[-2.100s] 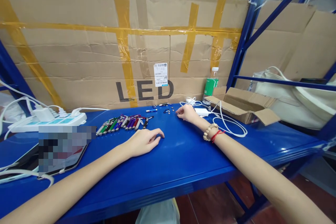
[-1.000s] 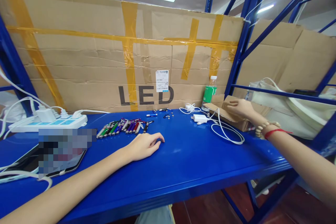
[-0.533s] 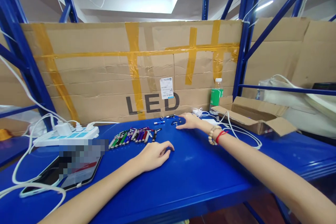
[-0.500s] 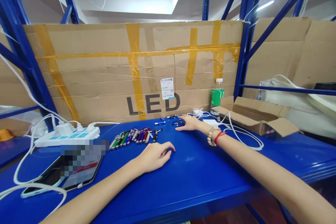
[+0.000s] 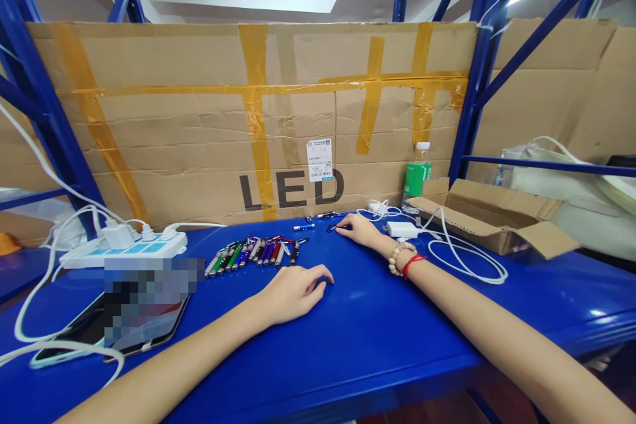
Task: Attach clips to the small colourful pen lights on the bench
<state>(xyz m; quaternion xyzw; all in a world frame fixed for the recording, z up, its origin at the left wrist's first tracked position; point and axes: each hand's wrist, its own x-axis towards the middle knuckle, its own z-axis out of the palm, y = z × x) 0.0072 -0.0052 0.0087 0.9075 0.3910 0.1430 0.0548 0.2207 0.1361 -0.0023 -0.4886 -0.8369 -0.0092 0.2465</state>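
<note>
My right hand (image 5: pixel 362 230), with a bead bracelet and red cord at its wrist, reaches to the back of the blue tabletop. Its thumb and fingertips are pinched together at small dark pieces (image 5: pixel 331 228), too small to name. Just beyond lie a blue pen-like tube (image 5: pixel 304 227) and a dark one (image 5: pixel 326 215). Resting on the tabletop nearer to me, my left hand (image 5: pixel 297 293) holds nothing; its fingers are loosely bent, thumb and forefinger apart. Beyond it and to its left, several slim metal tubes with clips, like small keychain torches (image 5: pixel 253 253), lie in a row.
At left are a white power strip (image 5: pixel 149 248) with cables and a tablet-like device (image 5: pixel 159 324). A white charger (image 5: pixel 403 230) with its cable, a green-labelled bottle (image 5: pixel 416 179) and an open cardboard box (image 5: pixel 489 215) stand at right. A large cardboard sheet (image 5: pixel 199 132) closes the back.
My right hand has drawn its spread fingers together into a pinch at the small dark pieces, uncovering the white charger. My left hand stays put. The view has tilted slightly down.
</note>
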